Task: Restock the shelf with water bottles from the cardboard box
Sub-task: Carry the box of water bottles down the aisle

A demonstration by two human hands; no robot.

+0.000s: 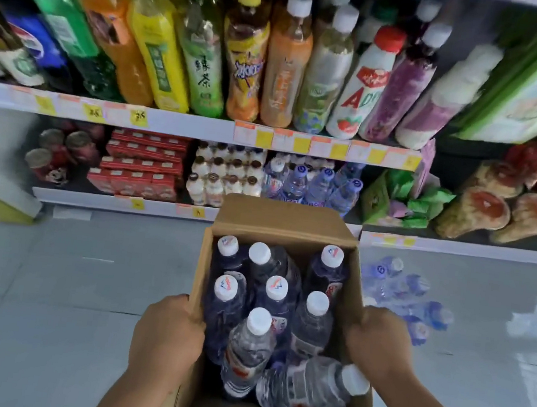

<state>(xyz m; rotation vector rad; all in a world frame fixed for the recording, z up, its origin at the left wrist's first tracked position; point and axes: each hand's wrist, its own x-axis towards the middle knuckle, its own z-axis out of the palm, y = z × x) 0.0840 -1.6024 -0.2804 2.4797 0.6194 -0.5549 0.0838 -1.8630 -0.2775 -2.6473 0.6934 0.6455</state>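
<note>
Holding cardboard box (292, 221) of water bottles (311, 325) before lower shelf (118, 202).
Left hand (166, 333) clasping left wall, right hand (378, 343) clasping right wall.

Between our fingers (189, 312) we see a brown box (285, 219); its clear bottles (247, 353) wear white caps (259, 320). Beyond our fingers, yellow tags (263, 139) dot the white shelf (202, 126).
</note>
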